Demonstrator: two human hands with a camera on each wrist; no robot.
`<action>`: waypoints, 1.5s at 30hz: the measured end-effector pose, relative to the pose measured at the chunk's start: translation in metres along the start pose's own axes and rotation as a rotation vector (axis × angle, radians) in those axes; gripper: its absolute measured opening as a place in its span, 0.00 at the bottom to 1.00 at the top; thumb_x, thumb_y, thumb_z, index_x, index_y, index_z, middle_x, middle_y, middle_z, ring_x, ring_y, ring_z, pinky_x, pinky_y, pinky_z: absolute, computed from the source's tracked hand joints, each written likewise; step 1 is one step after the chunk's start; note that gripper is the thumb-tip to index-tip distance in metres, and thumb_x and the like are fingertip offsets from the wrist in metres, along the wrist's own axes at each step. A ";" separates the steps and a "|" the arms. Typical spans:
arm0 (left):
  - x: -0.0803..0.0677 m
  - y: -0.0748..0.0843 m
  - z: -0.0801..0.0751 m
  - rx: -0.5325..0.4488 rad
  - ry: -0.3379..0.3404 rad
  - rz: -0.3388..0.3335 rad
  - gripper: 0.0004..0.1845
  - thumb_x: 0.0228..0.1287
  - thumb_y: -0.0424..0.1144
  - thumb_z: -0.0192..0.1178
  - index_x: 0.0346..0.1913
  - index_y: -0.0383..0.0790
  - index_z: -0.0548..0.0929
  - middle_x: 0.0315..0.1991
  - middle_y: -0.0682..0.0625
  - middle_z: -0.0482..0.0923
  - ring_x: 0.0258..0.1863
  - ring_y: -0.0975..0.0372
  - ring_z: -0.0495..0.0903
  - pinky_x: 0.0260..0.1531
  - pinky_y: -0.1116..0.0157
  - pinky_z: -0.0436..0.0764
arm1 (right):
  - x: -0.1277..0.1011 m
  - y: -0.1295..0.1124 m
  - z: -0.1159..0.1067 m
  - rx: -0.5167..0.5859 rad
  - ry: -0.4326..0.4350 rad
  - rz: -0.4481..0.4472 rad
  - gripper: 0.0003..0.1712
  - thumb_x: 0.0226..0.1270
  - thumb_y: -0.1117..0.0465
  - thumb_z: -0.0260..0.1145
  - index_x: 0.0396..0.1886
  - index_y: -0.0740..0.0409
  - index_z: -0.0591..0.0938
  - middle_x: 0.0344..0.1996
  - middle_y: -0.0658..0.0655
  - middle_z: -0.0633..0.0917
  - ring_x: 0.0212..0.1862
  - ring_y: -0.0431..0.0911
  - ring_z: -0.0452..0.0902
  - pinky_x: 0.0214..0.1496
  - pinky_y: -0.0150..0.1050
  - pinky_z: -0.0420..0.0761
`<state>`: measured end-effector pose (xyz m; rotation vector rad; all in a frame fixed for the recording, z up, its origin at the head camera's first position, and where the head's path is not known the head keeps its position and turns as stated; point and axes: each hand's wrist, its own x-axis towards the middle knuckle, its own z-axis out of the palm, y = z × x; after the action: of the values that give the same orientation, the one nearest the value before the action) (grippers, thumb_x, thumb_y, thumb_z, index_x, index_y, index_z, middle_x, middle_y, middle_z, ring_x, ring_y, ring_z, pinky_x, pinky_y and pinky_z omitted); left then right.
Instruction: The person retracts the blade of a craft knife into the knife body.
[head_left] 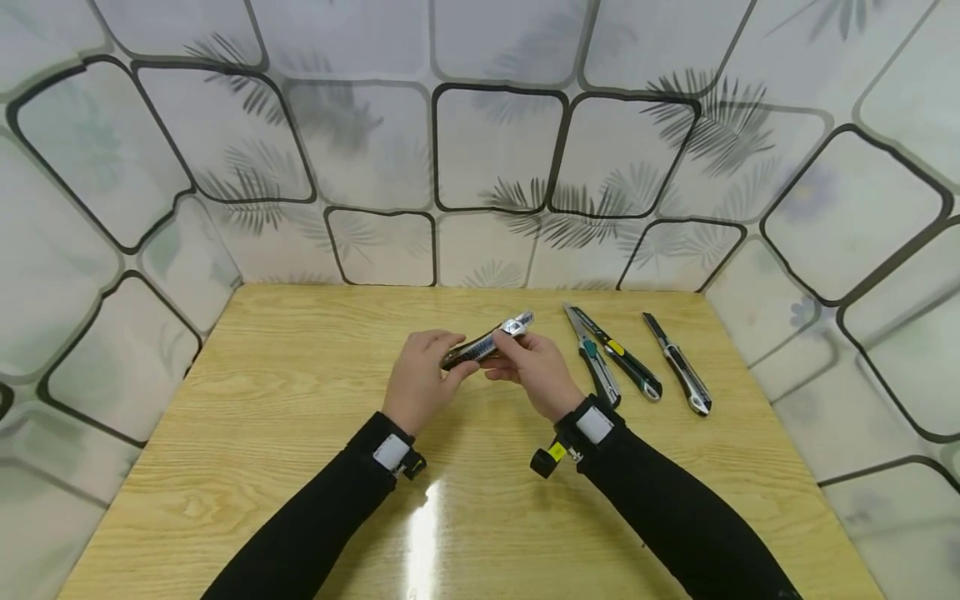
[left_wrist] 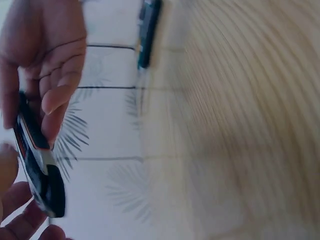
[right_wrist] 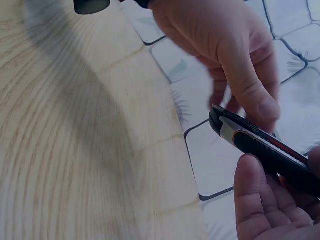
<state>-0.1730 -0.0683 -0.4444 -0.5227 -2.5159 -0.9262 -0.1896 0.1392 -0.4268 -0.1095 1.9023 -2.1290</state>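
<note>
A box cutter (head_left: 491, 340) with a dark and silver body is held in the air between both hands, slanting up to the right. My left hand (head_left: 420, 375) pinches its lower end between thumb and fingers. Nearer its silver end, my right hand (head_left: 542, 377) grips it, thumb on top. In the left wrist view the box cutter (left_wrist: 39, 162) shows a dark side with a thin orange line, the right hand (left_wrist: 45, 55) at its upper end. The right wrist view shows the box cutter (right_wrist: 265, 147) with the left hand (right_wrist: 230, 45) at one end and right-hand fingers (right_wrist: 250, 190) under it.
On the right of the wooden table (head_left: 285, 400) lie more box cutters: a green-and-silver one (head_left: 597, 367), a dark one with a yellow slider (head_left: 626, 357) touching or close beside it, and a silver-and-black one (head_left: 682, 371) farther right. Patterned panels (head_left: 495, 150) enclose the back and sides.
</note>
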 end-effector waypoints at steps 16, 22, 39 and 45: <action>-0.002 0.005 0.006 0.215 -0.065 0.088 0.18 0.66 0.41 0.78 0.52 0.32 0.89 0.43 0.42 0.86 0.42 0.52 0.84 0.40 0.59 0.87 | -0.001 0.008 -0.004 -0.058 -0.027 0.061 0.27 0.86 0.48 0.60 0.66 0.67 0.79 0.56 0.64 0.90 0.48 0.41 0.91 0.53 0.38 0.91; 0.010 -0.019 -0.006 0.203 -0.130 -0.080 0.17 0.67 0.43 0.75 0.48 0.31 0.90 0.36 0.42 0.84 0.34 0.54 0.80 0.34 0.58 0.83 | 0.000 0.006 -0.014 -0.115 0.011 0.080 0.28 0.85 0.48 0.62 0.68 0.67 0.78 0.56 0.64 0.88 0.49 0.43 0.90 0.54 0.38 0.91; 0.022 -0.128 -0.044 0.323 -0.236 -0.538 0.21 0.72 0.45 0.65 0.23 0.34 0.80 0.18 0.44 0.76 0.17 0.53 0.75 0.17 0.63 0.68 | -0.002 0.013 -0.056 -0.435 0.090 0.029 0.29 0.86 0.49 0.60 0.70 0.67 0.78 0.60 0.72 0.84 0.58 0.60 0.86 0.59 0.45 0.89; 0.019 -0.140 -0.050 0.323 -0.232 -0.602 0.20 0.71 0.43 0.65 0.23 0.33 0.78 0.18 0.44 0.76 0.18 0.54 0.75 0.17 0.63 0.69 | -0.003 0.018 -0.072 -0.565 0.132 0.018 0.28 0.85 0.47 0.61 0.68 0.65 0.80 0.56 0.70 0.86 0.55 0.58 0.87 0.56 0.47 0.89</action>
<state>-0.2429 -0.1972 -0.4734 0.2638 -3.0233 -0.6414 -0.2019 0.2078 -0.4532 -0.0656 2.5181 -1.5604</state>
